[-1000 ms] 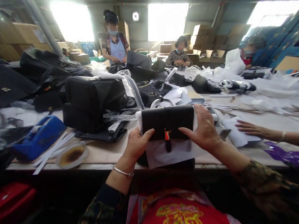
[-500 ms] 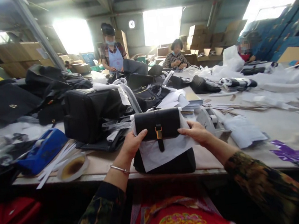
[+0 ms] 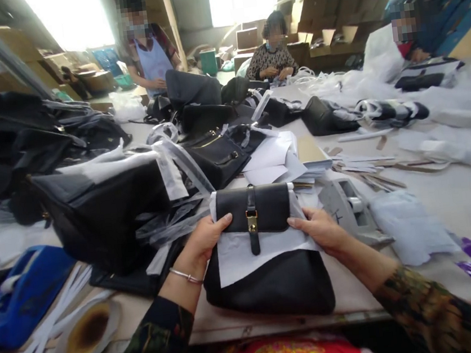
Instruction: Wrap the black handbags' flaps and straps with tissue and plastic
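Observation:
A black handbag (image 3: 269,291) with a flap and a gold-coloured buckle rests on the table near its front edge. White tissue paper (image 3: 244,255) lies between the flap and the bag's body and sticks out at both sides. My left hand (image 3: 208,236) grips the left side of the flap, thumb on top. On the right side, my right hand (image 3: 320,229) holds the flap and paper the same way. The fingers under both sides are mostly hidden.
Left of me are a roll of tape (image 3: 87,335), a blue tape dispenser (image 3: 27,291) and a large black bag (image 3: 106,202). A grey tape dispenser (image 3: 352,208) and folded white paper (image 3: 411,224) stand to the right. Several people work across the table.
The view has tipped down and come closer to the table. More of the handbag's lower body shows below the tissue paper. Both hands keep their hold on the flap.

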Tool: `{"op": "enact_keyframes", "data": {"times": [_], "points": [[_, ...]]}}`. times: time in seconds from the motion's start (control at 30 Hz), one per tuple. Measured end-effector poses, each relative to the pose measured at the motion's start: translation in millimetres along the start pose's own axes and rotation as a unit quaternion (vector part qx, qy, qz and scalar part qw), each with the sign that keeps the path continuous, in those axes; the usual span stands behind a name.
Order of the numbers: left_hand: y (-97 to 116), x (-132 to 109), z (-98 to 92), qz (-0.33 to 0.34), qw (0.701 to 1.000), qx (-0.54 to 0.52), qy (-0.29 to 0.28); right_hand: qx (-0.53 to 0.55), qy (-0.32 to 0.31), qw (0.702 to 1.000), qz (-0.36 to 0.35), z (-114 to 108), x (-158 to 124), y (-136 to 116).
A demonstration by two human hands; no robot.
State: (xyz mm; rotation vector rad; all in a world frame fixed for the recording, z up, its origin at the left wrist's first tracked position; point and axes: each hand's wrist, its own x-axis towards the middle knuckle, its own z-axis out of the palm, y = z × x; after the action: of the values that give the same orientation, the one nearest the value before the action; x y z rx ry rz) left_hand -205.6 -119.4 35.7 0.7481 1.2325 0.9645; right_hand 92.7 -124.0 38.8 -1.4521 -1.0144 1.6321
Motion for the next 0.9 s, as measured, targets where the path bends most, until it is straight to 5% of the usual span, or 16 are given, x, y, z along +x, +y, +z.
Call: {"op": "enact_keyframes", "data": {"times": [0.2,0.37,0.47,0.6,0.83,0.9], "points": [[48.1,0.9,32.2,0.0,1.0,0.018,0.006,0.06,-0.075,0.995,0.038,-23.4,-7.3,-52.0],[104.5,-0.7,64.0,0.052,0.997,0.057,0.014,-0.023,-0.011,1.0,-0.014,-41.5,-7.6,-112.9],[125.8,2.2,77.8,0.043,0.998,0.045,-0.029,-0.04,0.029,0.998,-0.036,-47.5,-5.5,-135.1],[135.7,3.9,96.0,0.013,0.996,-0.006,-0.091,-0.033,0.038,0.996,-0.078,-58.3,-1.2,-144.7],[171.3,0.4,123.9,0.028,0.999,0.02,-0.028,-0.074,-0.022,0.988,-0.131,-98.7,9.2,-149.5],[194.2,2.5,126.6,0.038,0.999,0.033,-0.007,-0.103,0.019,0.98,-0.171,-107.0,6.5,-140.7]]}}
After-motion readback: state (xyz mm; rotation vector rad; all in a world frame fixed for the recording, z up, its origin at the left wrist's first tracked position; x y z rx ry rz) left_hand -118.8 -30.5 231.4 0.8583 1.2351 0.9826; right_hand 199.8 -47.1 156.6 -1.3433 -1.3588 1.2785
